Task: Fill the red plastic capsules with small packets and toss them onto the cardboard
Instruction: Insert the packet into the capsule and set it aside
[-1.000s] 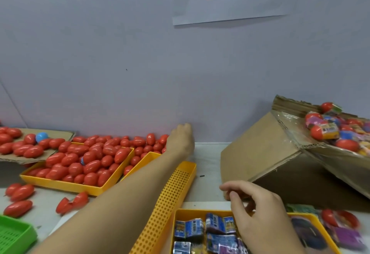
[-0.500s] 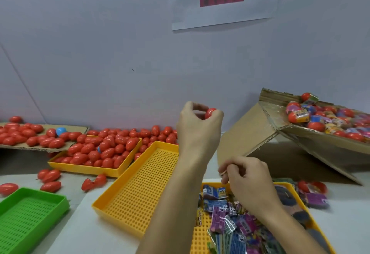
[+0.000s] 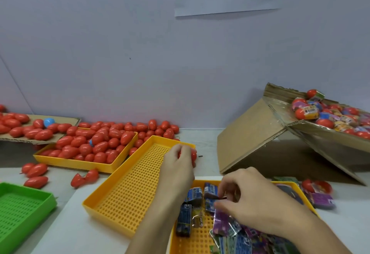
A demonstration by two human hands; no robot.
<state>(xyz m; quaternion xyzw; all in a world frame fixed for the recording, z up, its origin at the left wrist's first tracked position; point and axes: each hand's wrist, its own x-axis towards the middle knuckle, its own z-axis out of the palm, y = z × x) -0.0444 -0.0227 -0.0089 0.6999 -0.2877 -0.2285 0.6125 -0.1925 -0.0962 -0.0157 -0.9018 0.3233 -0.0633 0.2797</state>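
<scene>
L hand (image 3: 178,165) grips 1 red capsule (image 3: 192,155) (over yellow tray (image 3: 128,199)); R hand (image 3: 252,203) pinches packet (image 3: 212,196).

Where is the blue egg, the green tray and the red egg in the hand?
blue egg (image 3: 49,122), head view, on its rounded top.
green tray (image 3: 30,192), head view, on its back rim.
red egg (image 3: 193,155), head view, on the side showing past the left hand (image 3: 178,165).
</scene>
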